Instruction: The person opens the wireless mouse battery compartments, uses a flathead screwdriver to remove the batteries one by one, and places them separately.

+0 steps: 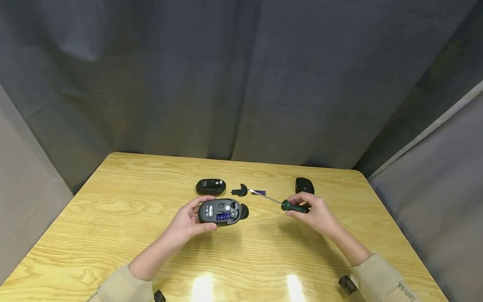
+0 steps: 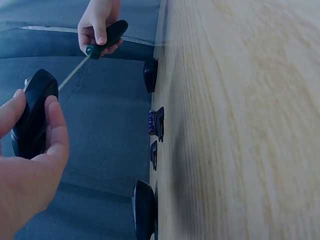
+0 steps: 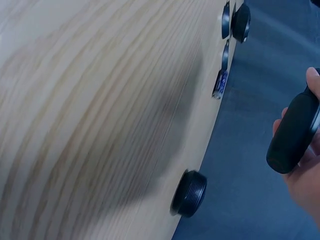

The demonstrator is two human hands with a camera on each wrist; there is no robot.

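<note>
My left hand (image 1: 186, 220) grips a black computer mouse (image 1: 212, 218) above the table with its underside up. The battery bay is uncovered, and a purple battery (image 1: 223, 216) lies in it. In my right hand (image 1: 315, 209) I hold a screwdriver by its dark green handle (image 3: 292, 132). Its thin metal shaft (image 1: 269, 198) points left toward the mouse; in the head view the tip is apart from it, over a loose purple battery (image 1: 260, 193). A rounded black cover (image 1: 245, 211) shows just right of the held mouse, partly behind it.
Behind the held mouse, a second black mouse (image 1: 210, 187) lies underside up on the wooden table (image 1: 151, 197). To its right is a black battery cover (image 1: 241, 191). Another black mouse (image 1: 305, 185) lies beyond my right hand. Dark grey curtains (image 1: 188, 84) hang behind the table.
</note>
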